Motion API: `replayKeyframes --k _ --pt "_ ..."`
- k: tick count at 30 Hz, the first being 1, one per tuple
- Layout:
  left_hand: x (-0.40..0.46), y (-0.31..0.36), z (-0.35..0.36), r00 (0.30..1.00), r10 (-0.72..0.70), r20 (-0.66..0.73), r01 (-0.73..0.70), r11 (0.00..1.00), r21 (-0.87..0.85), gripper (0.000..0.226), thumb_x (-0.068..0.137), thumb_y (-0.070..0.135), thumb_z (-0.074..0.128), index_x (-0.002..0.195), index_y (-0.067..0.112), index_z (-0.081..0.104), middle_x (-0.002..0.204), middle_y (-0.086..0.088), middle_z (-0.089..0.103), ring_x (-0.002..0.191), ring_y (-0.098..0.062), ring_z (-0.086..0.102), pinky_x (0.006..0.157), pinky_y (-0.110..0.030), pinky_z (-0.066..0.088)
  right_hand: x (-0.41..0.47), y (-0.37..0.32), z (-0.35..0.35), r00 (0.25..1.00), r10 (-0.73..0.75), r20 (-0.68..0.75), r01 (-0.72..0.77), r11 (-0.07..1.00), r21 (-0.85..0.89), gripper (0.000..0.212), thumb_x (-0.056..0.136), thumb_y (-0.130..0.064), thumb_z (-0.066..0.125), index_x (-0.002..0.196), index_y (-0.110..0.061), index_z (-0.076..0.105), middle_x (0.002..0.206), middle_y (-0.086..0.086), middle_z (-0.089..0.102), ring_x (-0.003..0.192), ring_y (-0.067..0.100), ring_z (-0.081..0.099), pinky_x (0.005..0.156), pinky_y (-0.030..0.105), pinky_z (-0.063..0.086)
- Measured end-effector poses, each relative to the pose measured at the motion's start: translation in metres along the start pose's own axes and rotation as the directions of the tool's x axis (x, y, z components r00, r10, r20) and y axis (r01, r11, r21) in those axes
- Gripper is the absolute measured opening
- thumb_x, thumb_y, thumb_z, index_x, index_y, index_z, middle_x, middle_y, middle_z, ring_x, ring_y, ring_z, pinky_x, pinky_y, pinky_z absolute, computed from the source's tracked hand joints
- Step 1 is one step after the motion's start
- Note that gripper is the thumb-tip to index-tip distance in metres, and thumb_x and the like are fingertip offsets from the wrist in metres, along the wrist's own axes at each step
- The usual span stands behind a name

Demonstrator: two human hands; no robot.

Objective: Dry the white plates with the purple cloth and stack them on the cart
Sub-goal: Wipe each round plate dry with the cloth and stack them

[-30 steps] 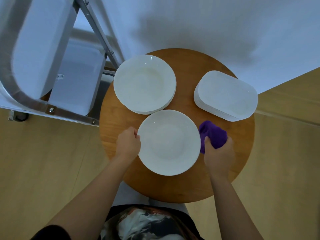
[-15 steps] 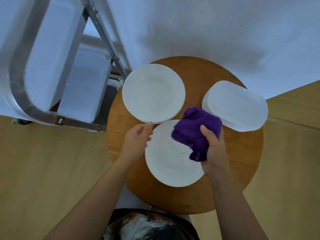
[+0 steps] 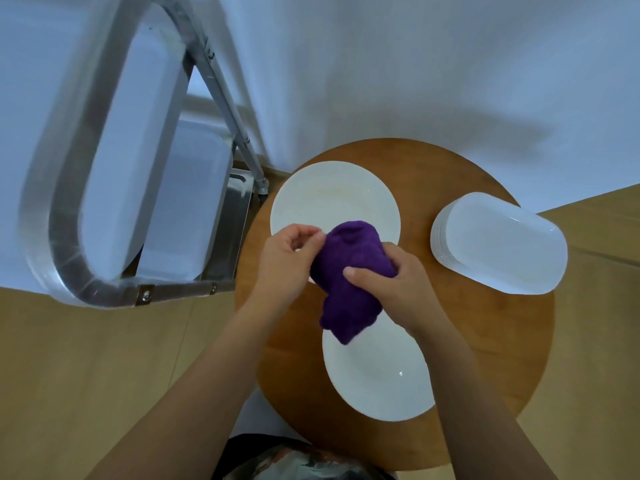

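The purple cloth (image 3: 349, 278) is bunched into a thick wad and held up over the round wooden table (image 3: 485, 323), between the person's two hands. The right hand (image 3: 398, 285) is clenched around the cloth's right side, thumb pressed across the top of the fabric. The left hand (image 3: 285, 261) pinches the cloth's upper left edge between fingertips and thumb, the other fingers curled loosely.

Just below the cloth, on the near part of the table, lies a single round white plate (image 3: 377, 375), flat and face up; the hanging lower end of the cloth overlaps its far rim in view, though whether it touches cannot be told. Beyond the cloth, on the far left part of the table, sits a stack of round white plates (image 3: 332, 199), its near edge hidden by the hands and the cloth. To the right of the cloth, near the table's right edge, is a stack of rounded rectangular white plates (image 3: 498, 244), well apart from the round ones.

Left of the table stands the metal cart (image 3: 86, 202), its tubular frame curving around pale trays on its shelves; its corner is just beside the table's left edge. A white wall (image 3: 415, 64) rises behind the table, and a light wooden floor (image 3: 86, 375) spreads out beneath it.
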State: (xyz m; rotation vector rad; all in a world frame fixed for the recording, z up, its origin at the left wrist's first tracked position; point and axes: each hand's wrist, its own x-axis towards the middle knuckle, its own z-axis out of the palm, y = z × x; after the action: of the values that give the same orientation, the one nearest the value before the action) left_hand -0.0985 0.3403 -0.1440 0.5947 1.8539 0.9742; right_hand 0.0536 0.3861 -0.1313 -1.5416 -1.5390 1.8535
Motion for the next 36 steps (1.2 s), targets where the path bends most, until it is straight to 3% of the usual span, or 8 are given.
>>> replayKeyframes --k 3,7,13,19,23,26,31,36 --pt "0.032 -0.017 -0.015 0.966 0.057 -0.253 0.041 0.93 0.364 0.039 0.093 0.039 0.054 0.128 0.021 0.05 0.126 -0.002 0.057 0.116 -0.019 0.054 0.093 -0.035 0.047 0.012 -0.005 0.0 0.985 0.085 -0.148 -0.052 0.975 0.214 0.027 0.082 -0.015 0.068 0.101 -0.027 0.053 0.096 -0.002 0.062 0.09 0.021 0.062 0.064 0.026 0.055" --pt "0.072 -0.042 -0.025 0.995 -0.068 -0.074 0.098 0.818 0.566 0.066 0.087 0.059 0.05 0.142 0.027 0.034 0.141 -0.005 0.045 0.129 -0.031 0.044 0.104 -0.056 0.037 0.03 -0.011 -0.007 0.933 0.236 -0.272 -0.104 0.899 0.425 0.022 0.086 -0.017 0.062 0.098 -0.031 0.051 0.101 -0.001 0.061 0.095 0.023 0.062 0.069 0.033 0.055" --pt "0.082 -0.051 -0.02 0.998 0.062 -0.032 -0.045 0.92 0.39 0.042 0.097 0.029 0.049 0.138 0.023 0.043 0.133 -0.004 0.054 0.12 -0.027 0.053 0.099 -0.054 0.045 0.044 -0.016 -0.011 0.816 0.264 -0.515 -0.051 0.919 0.39 0.014 0.09 -0.024 0.059 0.098 -0.033 0.052 0.093 -0.009 0.061 0.084 0.013 0.061 0.063 0.028 0.052" --pt "0.074 -0.025 -0.013 0.975 0.145 -0.17 -0.086 0.946 0.313 0.032 0.1 0.019 0.039 0.131 0.017 0.047 0.132 -0.004 0.048 0.12 -0.017 0.044 0.098 -0.029 0.04 0.046 -0.007 -0.008 0.697 0.261 -0.668 -0.107 0.959 0.263 0.01 0.091 -0.018 0.056 0.096 -0.024 0.05 0.088 -0.007 0.057 0.086 0.017 0.059 0.066 0.031 0.052" --pt "0.069 -0.005 -0.01 0.997 -0.039 -0.066 0.034 0.997 -0.075 0.02 0.1 0.027 0.04 0.119 0.034 0.041 0.111 0.01 0.051 0.1 -0.011 0.052 0.076 -0.023 0.048 0.047 -0.005 -0.003 0.621 0.197 -0.759 -0.127 0.98 0.151 0.018 0.093 -0.016 0.05 0.108 -0.017 0.039 0.091 -0.006 0.051 0.091 0.019 0.055 0.074 0.035 0.051" --pt "0.072 0.003 -0.012 0.987 -0.157 -0.029 0.148 0.967 -0.207 0.016 0.1 0.036 0.038 0.115 0.032 0.04 0.107 0.008 0.052 0.092 -0.009 0.052 0.07 -0.024 0.046 0.05 -0.005 -0.001 0.573 0.186 -0.798 -0.203 0.976 0.082 0.031 0.096 -0.016 0.047 0.124 -0.01 0.037 0.102 -0.002 0.047 0.092 0.015 0.049 0.075 0.029 0.042" --pt "0.066 0.01 -0.011 0.921 -0.385 0.063 0.384 0.866 -0.32 0.031 0.097 0.052 0.032 0.119 0.036 0.046 0.111 0.006 0.053 0.102 -0.017 0.052 0.082 -0.038 0.047 0.041 -0.004 0.001 0.601 0.137 -0.787 -0.307 0.949 -0.069 0.042 0.093 -0.021 0.053 0.13 -0.012 0.036 0.107 0.0 0.05 0.091 0.015 0.05 0.077 0.03 0.045" --pt "0.041 0.013 -0.005 0.905 -0.422 0.045 0.405 0.826 -0.393 0.027 0.093 0.059 0.032 0.109 0.042 0.047 0.096 0.013 0.056 0.091 -0.013 0.056 0.073 -0.034 0.051 0.042 0.0 0.026 0.795 0.166 -0.583 -0.377 0.889 -0.261 0.058 0.089 -0.027 0.057 0.138 -0.01 0.033 0.125 0.007 0.046 0.112 0.024 0.049 0.09 0.035 0.047"
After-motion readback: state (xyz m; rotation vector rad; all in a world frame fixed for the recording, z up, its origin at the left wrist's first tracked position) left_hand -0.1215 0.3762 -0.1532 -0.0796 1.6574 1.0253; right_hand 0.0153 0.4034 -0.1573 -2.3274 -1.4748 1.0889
